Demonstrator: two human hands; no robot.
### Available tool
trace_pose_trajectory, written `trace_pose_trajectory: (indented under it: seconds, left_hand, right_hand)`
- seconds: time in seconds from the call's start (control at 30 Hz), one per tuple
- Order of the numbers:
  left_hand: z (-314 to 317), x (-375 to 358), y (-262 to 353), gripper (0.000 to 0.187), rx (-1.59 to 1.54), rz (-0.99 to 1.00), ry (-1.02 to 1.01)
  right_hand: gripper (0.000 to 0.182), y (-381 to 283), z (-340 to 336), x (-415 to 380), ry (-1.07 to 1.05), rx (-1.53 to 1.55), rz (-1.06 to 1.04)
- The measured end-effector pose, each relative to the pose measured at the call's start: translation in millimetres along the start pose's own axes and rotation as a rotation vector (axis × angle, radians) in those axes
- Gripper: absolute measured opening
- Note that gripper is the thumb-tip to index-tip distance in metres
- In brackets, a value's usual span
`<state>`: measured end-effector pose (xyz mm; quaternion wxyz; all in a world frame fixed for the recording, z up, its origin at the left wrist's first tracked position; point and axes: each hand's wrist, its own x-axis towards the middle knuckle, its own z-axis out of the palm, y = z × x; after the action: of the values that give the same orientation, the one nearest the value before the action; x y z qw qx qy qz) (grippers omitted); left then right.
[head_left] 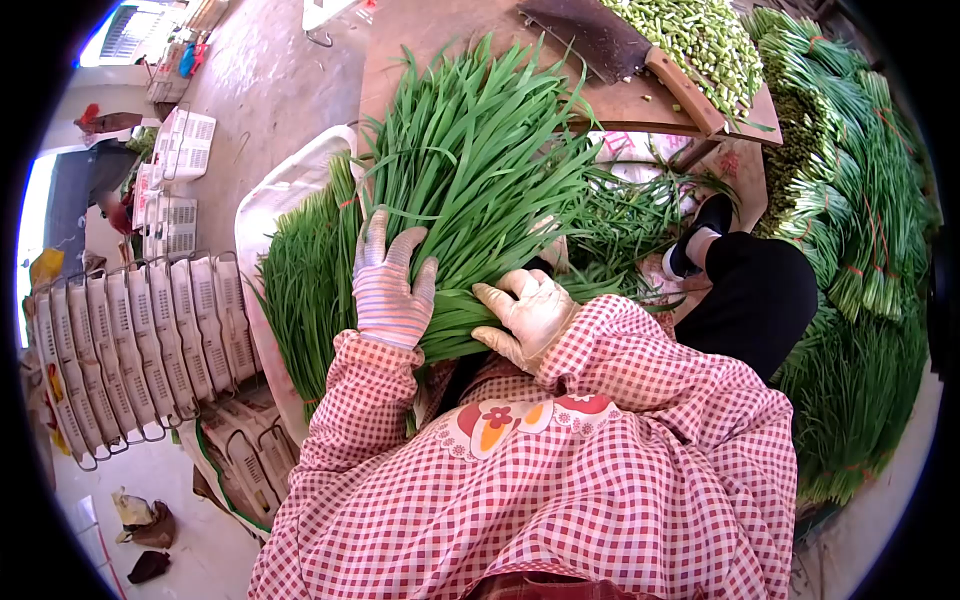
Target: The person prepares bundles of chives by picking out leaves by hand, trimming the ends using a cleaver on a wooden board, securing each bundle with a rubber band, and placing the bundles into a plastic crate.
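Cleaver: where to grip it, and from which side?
Best guess: the middle of the wooden handle, coming from the near side: it slants toward the near edge of the table, while the blade points away. Chopped green pieces lie close on the handle's right.

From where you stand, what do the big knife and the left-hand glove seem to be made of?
Knife blade: probably steel, dark and dull, in a thin, flat sheet. Handle: likely wood, judging by its warm brown colour. Left glove: apparently knitted fabric, matt and striped; I can't tell the fibre.
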<state>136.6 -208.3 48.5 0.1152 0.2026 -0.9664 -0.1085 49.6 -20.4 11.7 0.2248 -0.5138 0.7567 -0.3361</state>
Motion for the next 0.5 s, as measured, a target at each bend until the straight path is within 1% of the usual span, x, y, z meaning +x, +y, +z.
trace_pose_trajectory:
  seconds: [0.07, 0.1, 0.13, 0.2, 0.23, 0.3, 0.37, 0.43, 0.47, 0.5]
  left_hand:
    - [1, 0, 0, 0.040, -0.008, 0.003, 0.000]
    - [0, 0, 2, 0.038, -0.011, 0.004, -0.006]
    - [-1, 1, 3, 0.036, -0.013, 0.007, -0.011]
    - [-1, 0, 4, 0.036, -0.008, 0.004, -0.015]
    - [-1, 0, 4, 0.037, -0.002, 0.003, -0.018]
    - [-1, 0, 4, 0.037, -0.003, 0.003, -0.020]
    - [-2, 1, 5, 0.037, -0.007, 0.003, -0.023]
    - [-4, 1, 6, 0.037, -0.107, 0.052, 0.071]
    - [-4, 2, 5, 0.037, -0.109, 0.050, 0.070]
    - [-5, 2, 4, 0.032, -0.136, 0.133, 0.121]
  right_hand:
    - [0.055, 4, 3, -4, 0.111, 0.027, -0.058]
    - [0.055, 5, 3, -3, 0.107, 0.027, -0.058]
    - [0.055, 7, 4, -2, 0.151, -0.010, -0.106]
    - [0.054, 10, 7, 1, 0.232, -0.038, -0.183]
    - [0.054, 11, 7, 3, 0.231, -0.038, -0.184]
    - [0.047, 10, 5, 7, -0.143, 0.144, -0.010]
    - [0.044, 6, 5, 2, -0.115, 0.124, -0.013]
    - [0.043, 2, 2, -2, -0.005, 0.202, 0.043]
    - [0.046, 1, -4, -3, -0.039, 0.325, 0.104]
    - [0.042, 3, 2, -4, 0.008, 0.377, 0.152]
